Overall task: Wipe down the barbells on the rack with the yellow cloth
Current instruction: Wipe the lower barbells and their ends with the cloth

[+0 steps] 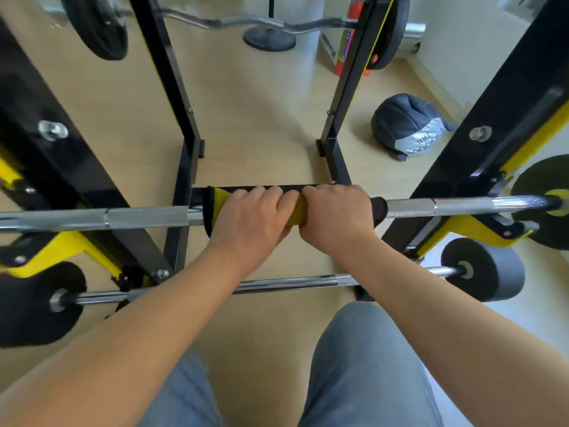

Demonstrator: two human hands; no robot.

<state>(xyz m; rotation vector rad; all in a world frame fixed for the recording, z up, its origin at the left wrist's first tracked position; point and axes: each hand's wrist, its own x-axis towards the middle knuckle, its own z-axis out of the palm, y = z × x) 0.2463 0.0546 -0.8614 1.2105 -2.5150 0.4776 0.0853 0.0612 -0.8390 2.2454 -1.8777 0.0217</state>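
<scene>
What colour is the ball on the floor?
The ball is dark grey and silver; head view.

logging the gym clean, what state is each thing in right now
middle barbell, resting on the rack
yellow cloth, wrapped round the middle barbell
left hand, gripping the yellow cloth
right hand, gripping the yellow cloth beside it
lower barbell, level, a plate on each end
curl bar, racked on the far uprights
medicine ball, on the floor
</scene>
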